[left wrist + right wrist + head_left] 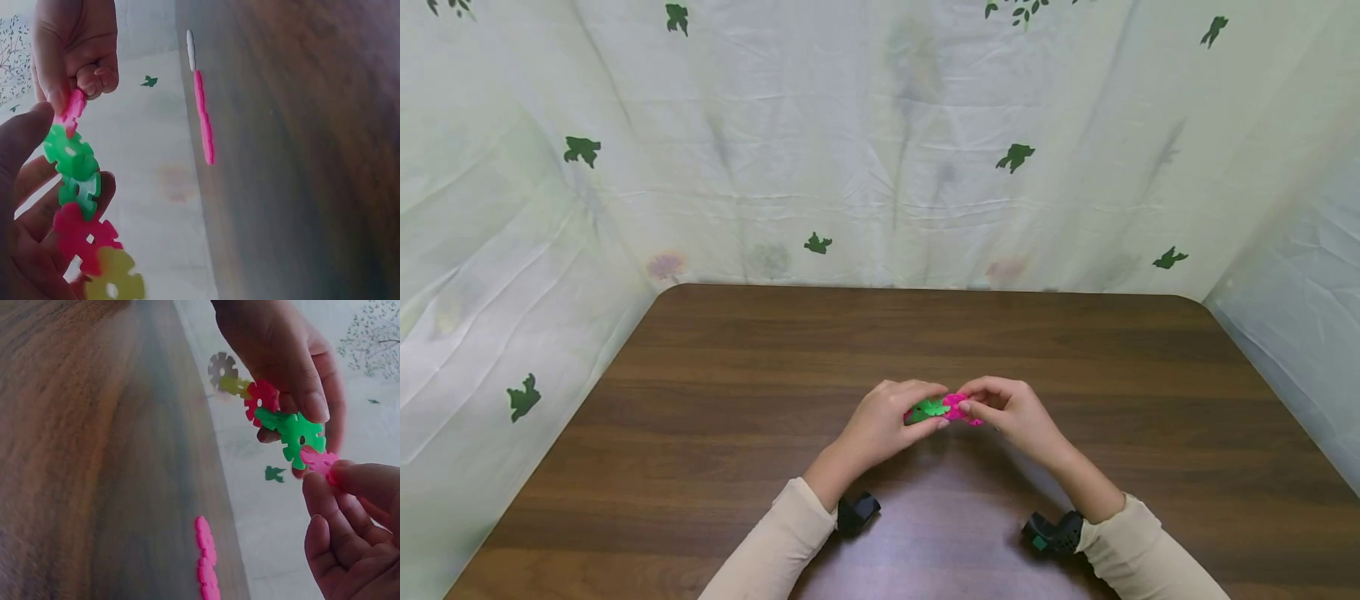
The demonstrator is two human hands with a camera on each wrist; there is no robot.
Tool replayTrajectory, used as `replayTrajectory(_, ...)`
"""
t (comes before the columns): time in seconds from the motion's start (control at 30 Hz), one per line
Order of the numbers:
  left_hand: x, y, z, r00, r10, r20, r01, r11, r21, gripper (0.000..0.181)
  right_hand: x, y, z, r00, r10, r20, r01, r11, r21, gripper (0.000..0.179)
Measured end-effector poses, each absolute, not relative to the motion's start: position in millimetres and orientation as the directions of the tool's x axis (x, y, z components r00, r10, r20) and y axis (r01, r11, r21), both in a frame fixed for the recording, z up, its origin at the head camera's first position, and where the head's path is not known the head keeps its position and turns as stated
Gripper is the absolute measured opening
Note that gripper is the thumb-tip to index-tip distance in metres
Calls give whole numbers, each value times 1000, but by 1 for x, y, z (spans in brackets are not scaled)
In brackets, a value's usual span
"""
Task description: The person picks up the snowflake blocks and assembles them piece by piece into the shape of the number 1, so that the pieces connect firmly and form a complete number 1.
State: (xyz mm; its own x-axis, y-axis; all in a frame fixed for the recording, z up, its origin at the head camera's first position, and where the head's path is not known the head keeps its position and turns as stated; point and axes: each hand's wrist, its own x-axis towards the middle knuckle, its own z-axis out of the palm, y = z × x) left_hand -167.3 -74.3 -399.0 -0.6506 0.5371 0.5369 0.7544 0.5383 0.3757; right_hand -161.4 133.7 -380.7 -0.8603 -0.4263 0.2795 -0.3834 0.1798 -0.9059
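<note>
My left hand (883, 418) holds a chain of interlocking plastic snowflake discs between thumb and fingers. Green discs (302, 440) lie near its fingertips. A red disc (87, 237), a yellow disc (115, 275) and a greyish disc (222, 372) trail behind. At the chain's other end, my right hand (1018, 417) pinches a pink disc (320, 461) between thumb and fingers, and this disc meets a green one edge-on. Whether its slot is fully seated cannot be told. The fingers partly cover the chain in the head view.
In the wrist views a row of pink discs (204, 119), with a white piece (190, 50) at one end, appears on the brown wooden table (737, 358). White cloth (850, 125) with green leaf-like prints hangs behind the table. Both wrists wear black devices (1052, 533).
</note>
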Motion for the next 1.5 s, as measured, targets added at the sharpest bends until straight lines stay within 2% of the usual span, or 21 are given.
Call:
replayTrajectory(0.27,-166,-72,-400,-624,549,555,775,527,349,42,-166,132,-400,-906,-388,172,-228,104,-968,16)
replayTrajectory(0.4,-166,-70,-402,-610,537,583,779,543,314,39,-163,128,-399,-917,-376,133,-165,55,-985,20)
replayTrajectory(0.53,-167,-69,-403,-590,530,609,788,543,291,34,-162,127,-397,-921,-372,114,-148,65,-987,21)
replayTrajectory(0.67,-167,-69,-403,-588,526,614,788,545,287,33,-163,134,-397,-914,-371,166,-230,133,-964,25)
replayTrajectory(0.8,-168,-69,-403,-592,518,617,781,557,281,33,-167,144,-400,-896,-359,260,-378,314,-871,29)
replayTrajectory(0.93,-168,-70,-403,-599,512,616,777,557,293,33,-174,153,-410,-883,-379,279,-442,467,-766,36)
replayTrajectory(1.13,-169,-71,-404,-611,499,614,770,556,314,33,-181,160,-427,-868,-431,245,-464,533,-707,38)
replayTrajectory(1.33,-171,-71,-406,-616,491,616,768,548,331,33,-185,161,-434,-864,-437,252,-485,584,-650,29)
replayTrajectory(1.5,-171,-72,-409,-641,483,597,753,549,363,32,-187,160,-436,-871,-429,241,-472,591,-654,23)
